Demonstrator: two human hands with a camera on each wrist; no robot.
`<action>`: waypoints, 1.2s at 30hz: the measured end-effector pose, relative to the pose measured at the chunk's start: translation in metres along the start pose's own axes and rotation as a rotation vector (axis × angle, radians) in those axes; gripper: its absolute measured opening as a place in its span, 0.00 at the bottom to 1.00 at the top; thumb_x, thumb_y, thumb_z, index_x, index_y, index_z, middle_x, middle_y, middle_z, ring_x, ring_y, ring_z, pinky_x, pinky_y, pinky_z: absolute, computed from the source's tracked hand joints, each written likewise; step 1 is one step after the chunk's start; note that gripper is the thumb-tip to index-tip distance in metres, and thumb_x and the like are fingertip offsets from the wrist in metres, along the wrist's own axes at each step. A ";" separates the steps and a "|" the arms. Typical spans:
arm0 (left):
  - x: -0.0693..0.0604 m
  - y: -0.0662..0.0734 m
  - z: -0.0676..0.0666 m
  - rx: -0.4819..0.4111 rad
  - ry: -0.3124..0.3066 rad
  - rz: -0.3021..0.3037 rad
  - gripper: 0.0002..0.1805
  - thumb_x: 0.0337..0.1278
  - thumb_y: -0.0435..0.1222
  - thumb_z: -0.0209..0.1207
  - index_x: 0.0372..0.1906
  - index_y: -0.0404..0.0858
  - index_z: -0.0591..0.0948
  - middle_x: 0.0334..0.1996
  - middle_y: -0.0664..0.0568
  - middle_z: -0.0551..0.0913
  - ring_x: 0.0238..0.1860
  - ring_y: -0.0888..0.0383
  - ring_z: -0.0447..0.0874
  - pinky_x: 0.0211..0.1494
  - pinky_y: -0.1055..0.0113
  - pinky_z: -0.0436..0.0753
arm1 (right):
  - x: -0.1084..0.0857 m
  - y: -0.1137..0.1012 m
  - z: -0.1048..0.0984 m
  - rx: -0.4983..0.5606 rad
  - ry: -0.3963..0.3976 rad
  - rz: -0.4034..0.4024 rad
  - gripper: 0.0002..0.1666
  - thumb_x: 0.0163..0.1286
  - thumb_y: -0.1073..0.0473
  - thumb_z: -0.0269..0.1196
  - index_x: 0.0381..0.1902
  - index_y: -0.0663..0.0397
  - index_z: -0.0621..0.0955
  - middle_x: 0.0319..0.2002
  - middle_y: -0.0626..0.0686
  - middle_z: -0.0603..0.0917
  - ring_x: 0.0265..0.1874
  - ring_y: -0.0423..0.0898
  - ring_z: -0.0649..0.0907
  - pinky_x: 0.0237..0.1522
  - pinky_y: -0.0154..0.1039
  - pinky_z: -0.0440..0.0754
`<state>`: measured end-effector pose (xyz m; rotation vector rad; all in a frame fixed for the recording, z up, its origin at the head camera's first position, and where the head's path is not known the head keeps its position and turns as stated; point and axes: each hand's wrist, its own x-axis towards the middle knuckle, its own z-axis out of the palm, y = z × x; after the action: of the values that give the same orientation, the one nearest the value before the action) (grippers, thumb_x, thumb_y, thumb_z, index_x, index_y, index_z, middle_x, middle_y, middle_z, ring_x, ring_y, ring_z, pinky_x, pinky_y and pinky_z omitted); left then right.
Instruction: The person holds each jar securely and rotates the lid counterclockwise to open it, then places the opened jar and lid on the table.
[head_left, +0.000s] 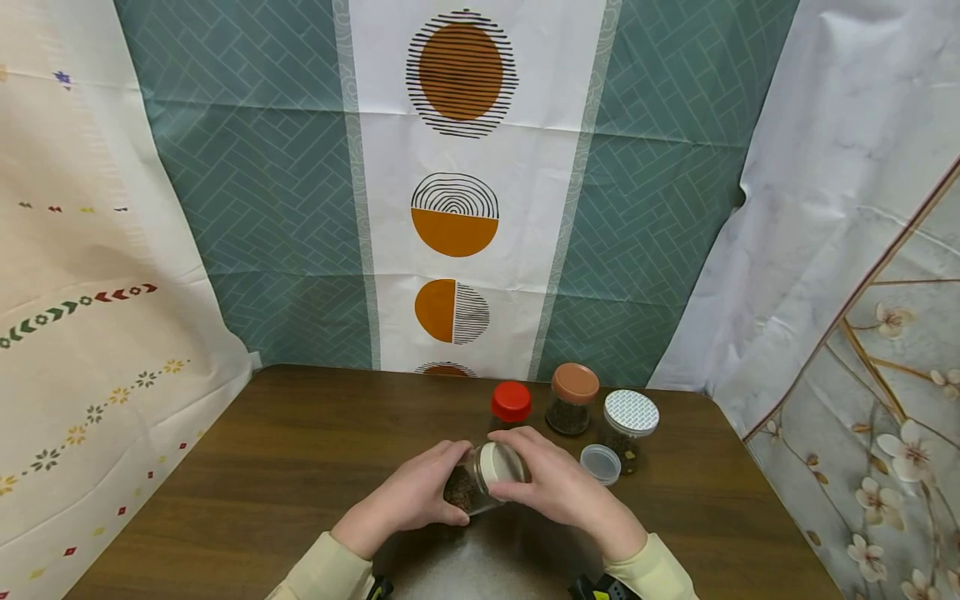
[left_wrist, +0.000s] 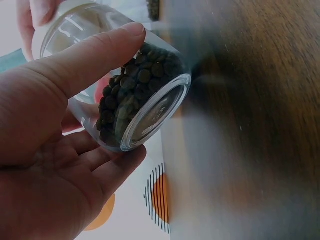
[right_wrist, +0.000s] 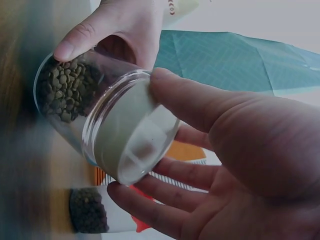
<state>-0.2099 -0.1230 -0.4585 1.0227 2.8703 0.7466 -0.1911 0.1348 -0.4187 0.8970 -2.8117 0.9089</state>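
A clear jar (head_left: 462, 490) partly filled with small, flat, dark greenish-brown seeds is tilted on its side just above the table, its cream lid (right_wrist: 122, 127) facing right. My left hand (head_left: 416, 492) grips the jar's body near the base, thumb on one side and fingers on the other. Around the lid my right hand (head_left: 558, 483) curls its thumb and fingers, holding it at the rim. In the left wrist view the seeds (left_wrist: 145, 75) lie toward the jar's base. The lid appears to sit on the jar's mouth.
Behind the hands stand a red-lidded jar (head_left: 511, 402), a jar with a brown-orange lid (head_left: 574, 385) and one with a white patterned lid (head_left: 631, 412). A small clear-lidded container (head_left: 601, 463) is right of my right hand. Cloth hangs behind the brown table (head_left: 300, 433).
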 end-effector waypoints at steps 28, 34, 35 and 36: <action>0.000 0.002 0.000 -0.013 -0.021 -0.024 0.52 0.48 0.44 0.88 0.75 0.34 0.73 0.64 0.47 0.81 0.62 0.49 0.84 0.62 0.48 0.85 | 0.001 -0.003 0.001 0.017 0.016 0.123 0.40 0.73 0.36 0.75 0.74 0.48 0.81 0.64 0.53 0.84 0.56 0.53 0.86 0.57 0.58 0.83; 0.000 0.002 0.000 -0.011 -0.022 -0.017 0.51 0.47 0.43 0.88 0.74 0.36 0.73 0.63 0.47 0.81 0.61 0.50 0.84 0.62 0.49 0.85 | 0.000 -0.001 -0.001 0.013 0.020 0.036 0.37 0.71 0.41 0.78 0.72 0.48 0.82 0.63 0.50 0.84 0.53 0.49 0.85 0.54 0.52 0.84; 0.000 0.002 0.000 -0.011 -0.022 -0.016 0.50 0.47 0.43 0.88 0.74 0.36 0.74 0.63 0.48 0.81 0.61 0.51 0.83 0.61 0.49 0.85 | 0.000 -0.001 -0.001 0.013 0.015 0.020 0.37 0.71 0.42 0.78 0.72 0.48 0.82 0.64 0.50 0.84 0.53 0.49 0.85 0.54 0.51 0.84; 0.000 0.002 0.000 -0.013 -0.021 -0.015 0.50 0.47 0.43 0.88 0.74 0.37 0.74 0.63 0.48 0.81 0.61 0.51 0.83 0.61 0.49 0.85 | -0.001 0.000 -0.002 0.013 0.010 0.003 0.37 0.71 0.44 0.79 0.72 0.48 0.81 0.64 0.49 0.83 0.53 0.49 0.85 0.55 0.51 0.84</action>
<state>-0.2088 -0.1219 -0.4575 1.0003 2.8482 0.7470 -0.1903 0.1358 -0.4174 0.8883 -2.8025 0.9311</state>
